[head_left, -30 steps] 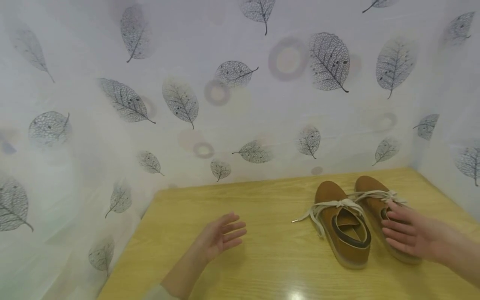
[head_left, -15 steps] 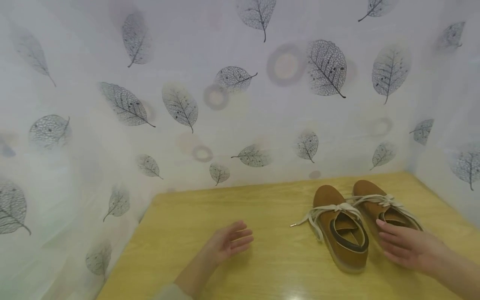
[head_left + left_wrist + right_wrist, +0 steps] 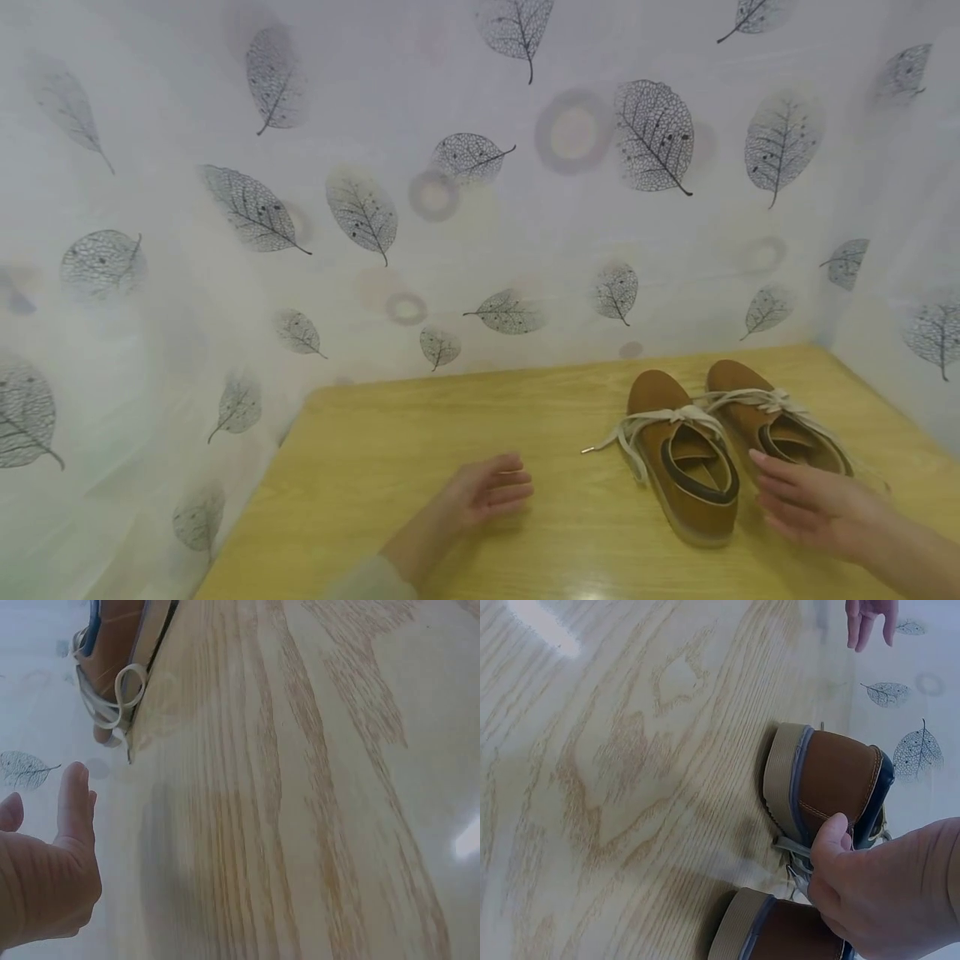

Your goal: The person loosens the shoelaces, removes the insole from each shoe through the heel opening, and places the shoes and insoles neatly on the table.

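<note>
In the head view, the left brown lace-up shoe (image 3: 681,454) and the right brown lace-up shoe (image 3: 780,429) are set side by side on a wood-grain table (image 3: 375,450), toes pointed toward a leaf-printed sheet (image 3: 465,92). One end of the left shoe's pale lace (image 3: 686,414) is trailed out sideways. The left hand (image 3: 491,492) is held over the table, apart from the shoes, fingers loosely extended. The right hand (image 3: 817,504) is held before the right shoe's heel, fingers outstretched; whether contact is made cannot be told. In the left wrist view, a shoe with looped lace is shown beyond the left hand. In the right wrist view, both heels are seen, the lower partly covered by the right hand.
</note>
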`<state>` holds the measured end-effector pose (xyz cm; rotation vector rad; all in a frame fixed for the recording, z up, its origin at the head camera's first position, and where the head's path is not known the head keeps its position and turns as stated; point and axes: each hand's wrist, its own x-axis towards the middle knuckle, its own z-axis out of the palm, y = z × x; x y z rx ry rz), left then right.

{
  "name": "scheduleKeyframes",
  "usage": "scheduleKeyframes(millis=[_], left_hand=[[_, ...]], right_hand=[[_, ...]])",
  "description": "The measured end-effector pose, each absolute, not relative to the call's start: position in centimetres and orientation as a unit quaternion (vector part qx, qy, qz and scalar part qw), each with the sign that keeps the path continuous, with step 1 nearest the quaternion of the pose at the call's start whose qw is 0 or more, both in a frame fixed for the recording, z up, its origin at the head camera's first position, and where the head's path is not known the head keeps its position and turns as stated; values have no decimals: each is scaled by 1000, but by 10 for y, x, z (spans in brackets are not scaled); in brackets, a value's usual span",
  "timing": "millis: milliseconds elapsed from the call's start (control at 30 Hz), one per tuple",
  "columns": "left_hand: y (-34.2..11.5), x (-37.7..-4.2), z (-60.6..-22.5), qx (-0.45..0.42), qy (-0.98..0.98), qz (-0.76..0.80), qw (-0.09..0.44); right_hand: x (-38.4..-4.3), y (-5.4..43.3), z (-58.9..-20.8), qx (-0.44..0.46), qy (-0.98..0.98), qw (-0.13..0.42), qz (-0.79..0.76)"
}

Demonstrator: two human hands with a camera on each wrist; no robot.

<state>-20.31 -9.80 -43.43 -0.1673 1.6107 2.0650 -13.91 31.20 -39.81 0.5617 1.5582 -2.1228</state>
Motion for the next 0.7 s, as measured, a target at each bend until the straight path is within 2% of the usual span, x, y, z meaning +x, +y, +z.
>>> scheduleKeyframes(millis=[367, 700], left_hand=[[-61, -202, -436, -81, 609, 745, 260], [-25, -205, -433, -53, 618, 732, 282]], right_hand=[[-141, 309, -413, 204, 564, 223, -768], [-140, 304, -409, 211, 571, 219, -762]])
